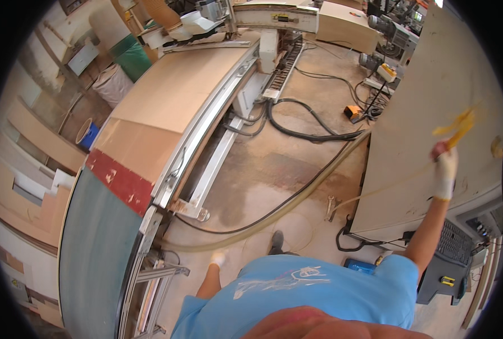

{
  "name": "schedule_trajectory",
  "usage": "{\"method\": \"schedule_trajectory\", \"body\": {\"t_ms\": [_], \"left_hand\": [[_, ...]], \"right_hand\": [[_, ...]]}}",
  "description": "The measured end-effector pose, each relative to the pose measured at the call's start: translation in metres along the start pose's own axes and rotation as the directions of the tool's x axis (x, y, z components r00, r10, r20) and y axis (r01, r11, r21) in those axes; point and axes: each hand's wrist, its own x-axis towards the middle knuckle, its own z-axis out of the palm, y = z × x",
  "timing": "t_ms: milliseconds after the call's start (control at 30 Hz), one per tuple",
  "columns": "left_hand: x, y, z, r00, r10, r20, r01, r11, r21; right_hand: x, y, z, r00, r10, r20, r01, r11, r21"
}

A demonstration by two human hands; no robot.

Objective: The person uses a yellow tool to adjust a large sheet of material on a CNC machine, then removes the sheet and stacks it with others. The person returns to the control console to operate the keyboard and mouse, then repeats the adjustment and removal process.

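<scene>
My right hand (446, 168), in a white glove, is raised at the right, beside the large grey cabinet (409, 135). It is closed on a yellow and red air blow gun (457, 133), smeared by motion. A thin pale hose (390, 186) runs from it down toward the floor. My left hand (219, 259), also gloved in white, hangs low by my side near the long machine bed (102, 248). Its fingers are too small and blurred to make out, and I see nothing in it.
Brown boards (161, 85) lie on the machine bed, with a red strip (119, 181) across it. A thick hose (251, 229) and black cables (319, 135) cross the floor. A keyboard (453, 243) sits at the lower right; a blue bucket (88, 135) stands beyond the bed.
</scene>
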Motion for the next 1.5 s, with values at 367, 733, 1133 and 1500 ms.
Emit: {"method": "schedule_trajectory", "body": {"t_ms": [367, 733, 1133, 1500], "left_hand": [[0.116, 0.166, -0.146, 0.992, 0.115, -0.045, -0.122, 0.962, -0.246], [0.204, 0.166, -0.157, 0.925, -0.16, 0.345, 0.154, 0.987, 0.046], [0.449, 0.533, -0.201, 0.903, 0.118, 0.414, -0.055, 0.985, -0.161], [0.569, 0.69, -0.3, 0.899, -0.029, 0.437, 0.163, 0.948, -0.274]], "right_hand": [[-0.205, 0.223, 0.067, -0.164, 0.701, 0.694, -0.854, 0.251, -0.456], [-0.349, 0.405, 0.11, -0.192, 0.972, -0.138, -0.955, -0.217, -0.202], [-0.036, 0.51, 0.227, -0.035, 0.971, -0.238, -0.845, -0.156, -0.511], [0.209, 0.602, 0.249, -0.086, 0.989, -0.121, -0.763, -0.143, -0.63]]}}
